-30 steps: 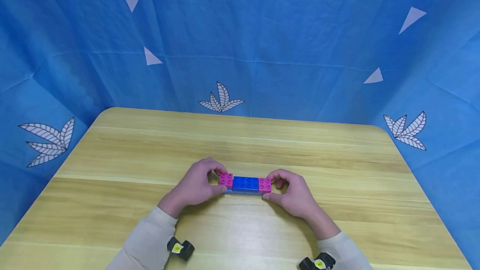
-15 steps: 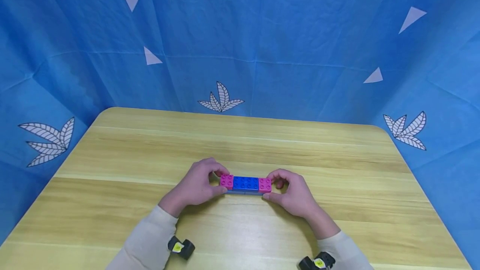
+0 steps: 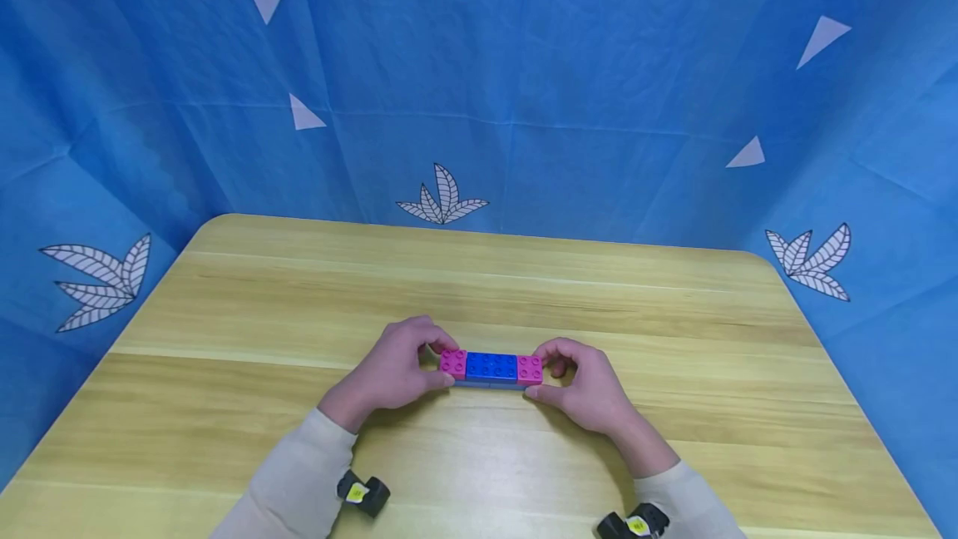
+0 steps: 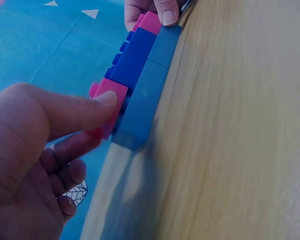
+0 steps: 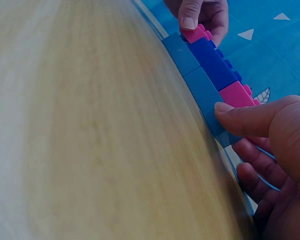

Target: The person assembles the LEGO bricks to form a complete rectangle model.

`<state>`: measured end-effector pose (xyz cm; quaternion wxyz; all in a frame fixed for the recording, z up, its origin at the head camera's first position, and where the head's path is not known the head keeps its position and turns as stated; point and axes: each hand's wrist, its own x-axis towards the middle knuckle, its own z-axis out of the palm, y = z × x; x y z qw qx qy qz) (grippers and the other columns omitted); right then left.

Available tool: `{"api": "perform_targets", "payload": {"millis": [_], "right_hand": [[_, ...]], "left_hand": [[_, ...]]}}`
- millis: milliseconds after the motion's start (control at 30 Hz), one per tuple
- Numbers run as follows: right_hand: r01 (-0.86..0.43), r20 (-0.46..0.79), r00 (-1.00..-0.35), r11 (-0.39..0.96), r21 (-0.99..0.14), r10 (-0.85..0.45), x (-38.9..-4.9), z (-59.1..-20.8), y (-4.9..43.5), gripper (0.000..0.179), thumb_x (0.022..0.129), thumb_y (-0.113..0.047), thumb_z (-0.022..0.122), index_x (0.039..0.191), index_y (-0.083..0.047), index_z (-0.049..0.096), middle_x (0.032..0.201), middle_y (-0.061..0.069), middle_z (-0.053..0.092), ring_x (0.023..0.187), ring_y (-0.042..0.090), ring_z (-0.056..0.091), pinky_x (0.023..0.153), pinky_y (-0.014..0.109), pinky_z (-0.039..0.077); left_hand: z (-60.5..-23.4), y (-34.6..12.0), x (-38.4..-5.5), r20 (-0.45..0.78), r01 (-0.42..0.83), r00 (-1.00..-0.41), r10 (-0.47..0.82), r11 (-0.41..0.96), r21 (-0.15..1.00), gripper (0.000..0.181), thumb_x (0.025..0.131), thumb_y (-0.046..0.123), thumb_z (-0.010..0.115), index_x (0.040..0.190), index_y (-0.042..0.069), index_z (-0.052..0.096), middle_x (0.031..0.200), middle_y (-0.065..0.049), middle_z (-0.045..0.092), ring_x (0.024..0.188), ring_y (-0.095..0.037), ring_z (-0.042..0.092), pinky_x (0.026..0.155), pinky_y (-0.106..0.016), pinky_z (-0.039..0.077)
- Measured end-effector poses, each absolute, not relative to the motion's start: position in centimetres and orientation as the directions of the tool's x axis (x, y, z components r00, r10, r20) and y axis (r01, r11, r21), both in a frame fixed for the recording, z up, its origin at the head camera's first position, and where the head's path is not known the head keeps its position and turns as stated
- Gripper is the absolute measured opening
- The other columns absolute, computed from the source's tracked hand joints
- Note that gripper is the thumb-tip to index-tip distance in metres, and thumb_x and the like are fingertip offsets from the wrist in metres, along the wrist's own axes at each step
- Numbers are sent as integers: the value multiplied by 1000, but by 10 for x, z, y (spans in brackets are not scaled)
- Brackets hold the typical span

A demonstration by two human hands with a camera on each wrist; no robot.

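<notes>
A short wall of toy building bricks lies crosswise in front of me. Its lower row is two light blue bricks end to end. On top, a dark blue brick sits between a left pink brick and a right pink brick. My left hand pinches the left pink brick between thumb and fingers; in the left wrist view that brick is slightly tilted, with studs showing beneath it. At the other end, my right hand grips the right light blue brick, the thumb against its side.
The bricks rest on a wooden table with rounded far corners. Behind and beside it hangs a blue cloth printed with white triangles and leaves. Each sleeve carries a small black wrist camera.
The left pink brick and my left hand have shifted very slightly right and toward me. My right hand has kept its hold at the right end.
</notes>
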<state>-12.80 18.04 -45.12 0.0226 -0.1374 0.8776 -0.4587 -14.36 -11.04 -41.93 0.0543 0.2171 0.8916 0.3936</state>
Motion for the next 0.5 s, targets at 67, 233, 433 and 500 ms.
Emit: {"api": "perform_targets", "payload": {"millis": [67,233,433,500], "right_hand": [[-219,86,-962,541,-812,-261,-128,-451,180,35,71,-11,92,97,-16,70,83,-2,62,79,19,56,71,32,47],[-217,86,-962,536,-816,-259,-127,-450,181,35,71,-10,92,97,-17,69,83,0,62,79,20,56,71,32,47],[-225,94,-959,522,-823,-266,-127,-451,181,35,71,-11,91,97,-16,69,84,0,62,79,20,56,72,32,47],[-224,95,-960,522,-823,-263,-127,-451,181,35,70,-11,92,97,-16,70,83,0,62,79,20,56,71,32,47]], "left_hand": [[-419,-110,-143,74,345,-900,429,599,723,32,74,11,88,102,17,74,88,11,58,84,-19,52,76,-37,43],[-420,-108,-143,78,350,-898,433,597,722,32,74,9,88,101,17,75,87,11,57,82,-20,52,75,-38,42],[-420,-108,-142,66,334,-904,422,601,726,31,73,8,88,101,16,76,85,10,57,82,-20,52,74,-38,43],[-420,-108,-142,67,335,-904,423,601,725,31,73,8,88,101,16,76,85,10,57,81,-20,52,73,-37,44]]}}
